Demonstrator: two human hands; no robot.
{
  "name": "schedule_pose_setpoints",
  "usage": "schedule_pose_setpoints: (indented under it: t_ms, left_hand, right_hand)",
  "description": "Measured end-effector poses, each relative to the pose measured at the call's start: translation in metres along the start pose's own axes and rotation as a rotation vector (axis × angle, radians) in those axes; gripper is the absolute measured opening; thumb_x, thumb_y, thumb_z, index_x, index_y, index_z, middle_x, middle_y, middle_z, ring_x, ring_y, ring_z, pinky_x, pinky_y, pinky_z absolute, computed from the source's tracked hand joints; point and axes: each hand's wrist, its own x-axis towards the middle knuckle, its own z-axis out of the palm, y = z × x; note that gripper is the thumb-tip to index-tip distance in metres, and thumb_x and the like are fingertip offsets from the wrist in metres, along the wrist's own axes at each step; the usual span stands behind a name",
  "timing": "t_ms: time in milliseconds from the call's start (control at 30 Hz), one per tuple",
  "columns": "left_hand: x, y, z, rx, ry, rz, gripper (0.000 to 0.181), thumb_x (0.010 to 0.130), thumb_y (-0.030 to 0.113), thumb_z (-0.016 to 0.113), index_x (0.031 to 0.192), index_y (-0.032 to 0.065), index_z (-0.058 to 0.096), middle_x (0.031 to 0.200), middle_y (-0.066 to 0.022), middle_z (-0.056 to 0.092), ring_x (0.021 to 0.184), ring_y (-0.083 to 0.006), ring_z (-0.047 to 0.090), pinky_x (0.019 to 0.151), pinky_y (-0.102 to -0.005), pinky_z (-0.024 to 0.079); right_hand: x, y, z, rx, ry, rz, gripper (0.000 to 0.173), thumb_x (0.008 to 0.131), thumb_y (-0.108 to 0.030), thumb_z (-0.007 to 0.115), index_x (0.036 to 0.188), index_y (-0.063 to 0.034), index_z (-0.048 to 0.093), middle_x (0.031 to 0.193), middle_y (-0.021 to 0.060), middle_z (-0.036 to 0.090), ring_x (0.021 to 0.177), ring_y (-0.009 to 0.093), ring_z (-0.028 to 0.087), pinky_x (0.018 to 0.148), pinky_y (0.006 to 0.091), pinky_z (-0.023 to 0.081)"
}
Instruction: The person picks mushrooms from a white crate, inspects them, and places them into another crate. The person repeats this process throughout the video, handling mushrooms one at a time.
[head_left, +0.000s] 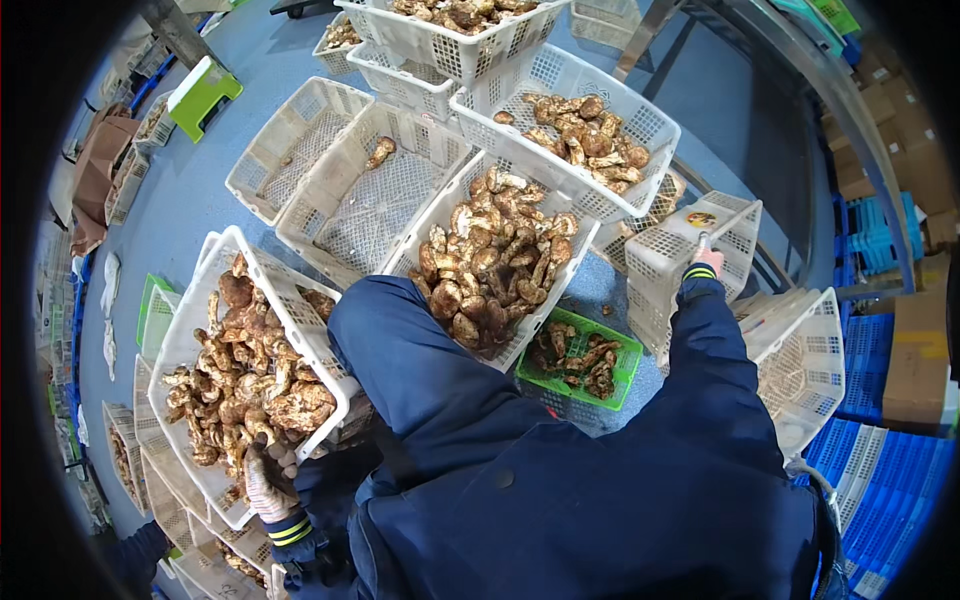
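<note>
My left hand, in a striped glove with grey fingertips, is at the near edge of a tilted white plastic crate filled with brown matsutake-like mushrooms. Its fingers touch the heap, but whether they hold a mushroom is unclear. On the right, my right hand grips the rim of a whitish perforated crate that bears a round sticker. Between my arms stands another white crate of mushrooms. Beside it, a green basket holds dark mushroom pieces.
One mushroom lies in a crate ahead. Farther off are stacked crates with mushrooms. A metal frame and blue crates stand to the right. Another person's sleeve shows at lower left, near more crates.
</note>
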Motion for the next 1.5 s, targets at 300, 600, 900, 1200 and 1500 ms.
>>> schedule_pose_setpoints:
  t_ms: [300,600,900,1200,1500]
  left_hand:
    - [0.009,-0.004,0.006,0.038,-0.005,0.022,0.046,0.093,0.042,0.054,0.12,0.0058,0.054,0.088,-0.0055,0.064,0.069,-0.0151,0.063,0.052,-0.0221,0.049]
    - [0.015,-0.004,-0.007,-0.175,-0.051,-0.056,0.044,0.089,0.04,0.06,0.118,0.0077,0.054,0.081,-0.0026,0.054,0.061,-0.0125,0.048,0.047,-0.0205,0.038]
    - [0.012,0.002,0.01,-0.38,-0.27,0.022,0.051,0.089,0.039,0.064,0.119,0.001,0.05,0.075,0.0033,0.041,0.06,-0.0075,0.038,0.048,-0.0186,0.032]
    - [0.007,0.003,0.004,-0.562,-0.325,-0.039,0.049,0.089,0.034,0.065,0.115,-0.0025,0.047,0.076,0.0,0.04,0.063,-0.0083,0.037,0.051,-0.0202,0.031]
    - [0.005,-0.001,-0.002,-0.506,-0.223,0.022,0.044,0.09,0.033,0.063,0.114,-0.0012,0.049,0.073,0.001,0.039,0.063,-0.0085,0.037,0.05,-0.0201,0.03]
  right_hand:
    - [0.067,0.071,0.034,0.246,-0.27,0.018,0.042,0.08,-0.026,0.062,0.109,0.0055,0.063,0.099,0.0193,0.066,0.081,0.029,0.064,0.077,0.0388,0.05]
    - [-0.091,-0.036,-0.065,0.867,0.019,-0.332,0.016,0.078,-0.003,0.062,0.093,0.0008,0.065,0.08,0.0072,0.065,0.068,0.018,0.059,0.065,0.0318,0.049]
    - [-0.241,-0.076,-0.175,0.273,-0.243,-0.934,0.027,0.079,-0.006,0.063,0.105,0.0007,0.062,0.072,0.0043,0.061,0.058,0.01,0.052,0.053,0.0274,0.046]
    - [-0.324,-0.14,-0.224,0.187,-0.761,-0.935,0.031,0.074,-0.013,0.064,0.101,0.0021,0.066,0.073,0.0074,0.065,0.06,0.012,0.057,0.058,0.027,0.048]
    - [-0.352,-0.107,-0.141,-0.682,-0.306,-1.456,0.033,0.079,-0.034,0.059,0.093,-0.0043,0.059,0.078,0.0163,0.065,0.077,0.035,0.064,0.072,0.0446,0.049]
